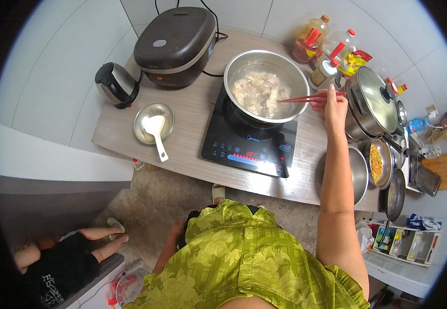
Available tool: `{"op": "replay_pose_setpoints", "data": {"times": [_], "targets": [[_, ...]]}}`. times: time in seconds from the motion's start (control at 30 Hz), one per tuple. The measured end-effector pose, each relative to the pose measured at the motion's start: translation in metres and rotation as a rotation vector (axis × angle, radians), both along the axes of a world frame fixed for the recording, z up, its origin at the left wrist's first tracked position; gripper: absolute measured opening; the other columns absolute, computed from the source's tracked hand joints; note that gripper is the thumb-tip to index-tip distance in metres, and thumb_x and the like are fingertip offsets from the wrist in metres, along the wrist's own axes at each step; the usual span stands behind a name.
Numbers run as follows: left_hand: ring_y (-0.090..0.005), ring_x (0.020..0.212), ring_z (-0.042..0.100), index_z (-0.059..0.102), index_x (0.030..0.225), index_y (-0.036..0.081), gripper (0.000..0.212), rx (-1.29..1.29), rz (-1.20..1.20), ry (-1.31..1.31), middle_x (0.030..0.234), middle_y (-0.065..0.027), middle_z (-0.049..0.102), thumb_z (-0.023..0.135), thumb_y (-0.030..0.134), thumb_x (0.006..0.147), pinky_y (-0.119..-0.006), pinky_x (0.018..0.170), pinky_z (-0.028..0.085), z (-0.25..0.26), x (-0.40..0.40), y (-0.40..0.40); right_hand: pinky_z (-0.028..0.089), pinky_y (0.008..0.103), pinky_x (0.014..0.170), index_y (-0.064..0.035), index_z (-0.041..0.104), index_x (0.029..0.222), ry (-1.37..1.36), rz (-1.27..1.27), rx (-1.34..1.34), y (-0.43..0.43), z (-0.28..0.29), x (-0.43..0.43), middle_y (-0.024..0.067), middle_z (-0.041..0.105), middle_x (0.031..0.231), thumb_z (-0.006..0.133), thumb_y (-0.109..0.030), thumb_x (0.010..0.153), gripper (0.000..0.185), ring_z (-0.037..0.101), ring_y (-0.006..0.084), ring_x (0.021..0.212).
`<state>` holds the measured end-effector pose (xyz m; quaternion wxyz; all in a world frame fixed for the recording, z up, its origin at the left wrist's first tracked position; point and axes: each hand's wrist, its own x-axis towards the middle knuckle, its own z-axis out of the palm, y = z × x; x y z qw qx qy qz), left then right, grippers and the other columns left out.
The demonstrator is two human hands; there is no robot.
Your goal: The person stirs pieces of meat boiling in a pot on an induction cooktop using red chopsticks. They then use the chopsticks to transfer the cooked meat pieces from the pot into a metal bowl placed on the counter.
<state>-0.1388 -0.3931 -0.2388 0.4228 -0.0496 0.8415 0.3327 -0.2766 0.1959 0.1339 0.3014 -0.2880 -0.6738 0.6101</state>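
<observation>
My right hand (331, 104) grips a pair of red chopsticks (298, 99) over the right rim of a steel pot (230, 89). Their tips reach into pale pieces of food (260, 90), perhaps meat, lying in cloudy liquid. Under the pot is a black Midea induction cooktop (242, 133), its display and a row of red lights lit. My left hand (177, 227) hangs low beside my hip, away from the counter. It is small in view, and its fingers are hard to make out.
Left on the counter (186, 131) are a rice cooker (175, 42), an electric kettle (117, 85), and a steel bowl (140, 131) with a white rice paddle (155, 129). Bottles (310, 38) and lidded pots (370, 104) crowd the right. A seated person (65, 258) is at lower left.
</observation>
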Motion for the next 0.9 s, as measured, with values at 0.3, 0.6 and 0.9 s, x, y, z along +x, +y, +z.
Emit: {"op": "replay_pose_setpoints", "data": {"times": [0.3,0.6,0.9], "targets": [[-0.0413,0.087,0.055,0.06,0.093,0.004,0.039,-0.044,-0.144,0.113,0.092,-0.0235,0.059,0.038,0.036,0.088,-0.045,0.075,0.044,-0.054,0.013,-0.031,0.054,0.0286,0.051,0.0072,0.06,0.085,-0.057,0.076,0.017,-0.012,-0.003,-0.005,0.0159,0.063,0.071,0.047,-0.033,0.091,0.042,0.063,0.0207,0.056],[-0.0338,0.088,0.06,0.06,0.098,0.002,0.032,0.075,0.1,0.024,0.095,-0.0206,0.061,0.052,0.028,0.083,-0.041,0.073,0.046,-0.097,0.03,-0.048,0.054,0.0281,0.049,0.0067,0.059,0.084,0.007,0.103,-0.056,-0.019,-0.004,-0.009,0.0158,0.063,0.069,0.049,-0.03,0.091,0.039,0.063,0.0206,0.055],[-0.0311,0.085,0.06,0.059,0.099,-0.002,0.034,0.024,0.132,0.002,0.092,-0.0188,0.063,0.052,0.028,0.084,-0.039,0.072,0.046,-0.037,0.02,-0.017,0.053,0.027,0.049,0.0058,0.059,0.086,0.019,0.16,-0.048,-0.033,-0.004,-0.023,0.0153,0.063,0.07,0.049,-0.031,0.091,0.038,0.063,0.0193,0.055]]}}
